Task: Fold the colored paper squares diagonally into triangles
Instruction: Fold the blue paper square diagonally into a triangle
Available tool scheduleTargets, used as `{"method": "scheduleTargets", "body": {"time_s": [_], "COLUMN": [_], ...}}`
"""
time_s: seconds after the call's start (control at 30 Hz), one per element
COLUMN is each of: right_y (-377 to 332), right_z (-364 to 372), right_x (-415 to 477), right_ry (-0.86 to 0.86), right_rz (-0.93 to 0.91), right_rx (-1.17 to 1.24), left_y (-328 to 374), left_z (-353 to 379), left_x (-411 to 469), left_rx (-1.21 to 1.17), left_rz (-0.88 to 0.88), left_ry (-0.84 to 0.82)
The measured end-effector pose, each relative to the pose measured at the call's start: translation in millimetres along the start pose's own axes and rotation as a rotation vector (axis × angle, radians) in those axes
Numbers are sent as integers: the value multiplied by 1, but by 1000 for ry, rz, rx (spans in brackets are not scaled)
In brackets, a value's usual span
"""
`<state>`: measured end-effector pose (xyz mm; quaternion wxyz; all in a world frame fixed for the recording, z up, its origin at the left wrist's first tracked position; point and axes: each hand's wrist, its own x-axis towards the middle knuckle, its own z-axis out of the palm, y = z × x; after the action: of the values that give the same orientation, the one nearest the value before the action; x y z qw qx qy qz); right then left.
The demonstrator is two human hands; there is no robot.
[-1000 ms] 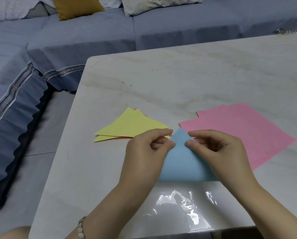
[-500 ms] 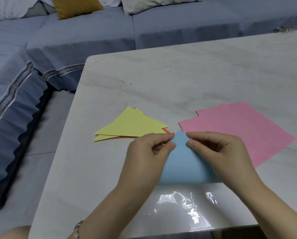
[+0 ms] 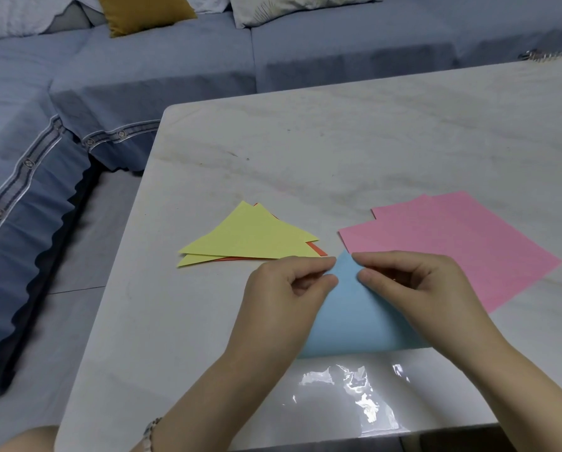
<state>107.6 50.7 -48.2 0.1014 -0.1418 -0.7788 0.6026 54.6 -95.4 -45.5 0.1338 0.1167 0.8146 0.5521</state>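
Little has changed in the last second: the blue paper [image 3: 354, 314] stays doubled over, corners met at the apex, near fold still rounded, so creasing looks yet to come. Left grip [image 3: 282, 288] and right grip [image 3: 416, 285] each pinch that apex, fingers curled; the sheet lies on the surface [image 3: 305, 158] beneath them, yellow triangles [image 3: 250, 236] just beyond the left grip, pink squares [image 3: 462, 243] beyond the right

The blue sheet [image 3: 354, 314] between the left hand [image 3: 286, 288] and right hand [image 3: 416, 288] is thin, smooth, matt paper. The yellow triangles [image 3: 250, 236] beyond the left hand are matt paper. The pink sheets [image 3: 462, 243] beyond the right hand are matt paper, faintly grained. The table [image 3: 338, 151] is smooth, marble-look stone with a low sheen. The film [image 3: 348, 386] nearer than the hands is clear plastic, glossy and crinkled. The sofa [image 3: 142, 70] is matt woven cloth.
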Motion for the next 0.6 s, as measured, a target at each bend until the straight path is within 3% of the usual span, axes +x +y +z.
{"method": "scheduleTargets", "body": {"time_s": [0.3, 0.6], "right_y": [0, -1], "right_z": [0, 8], "right_x": [9, 65], "right_ry": [-73, -347], "right_rz": [57, -14], "right_rx": [27, -283], "left_y": [-9, -20], "left_z": [1, -2], "left_x": [3, 28], "left_rx": [-3, 186], "left_rz": [33, 110], "left_ry": [-7, 21]}}
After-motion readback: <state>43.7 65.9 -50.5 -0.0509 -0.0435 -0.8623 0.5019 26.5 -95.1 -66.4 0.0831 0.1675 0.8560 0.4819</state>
